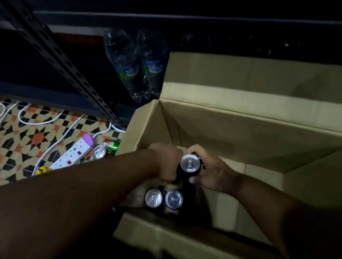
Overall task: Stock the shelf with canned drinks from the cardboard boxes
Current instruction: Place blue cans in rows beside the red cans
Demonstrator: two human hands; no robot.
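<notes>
A black can with a silver top stands raised inside the open cardboard box, near its left wall, above two more cans left low in the box. The right hand curls round it from the right; the left hand is curled tight just beside it, though what it grips is hidden. A clean lift probably means firm fingers on the can's sides, drawing straight up past the flaps, then reaching to the dark shelf ahead. Water bottles lie beyond the box; a power strip and cables lie on the patterned floor.
</notes>
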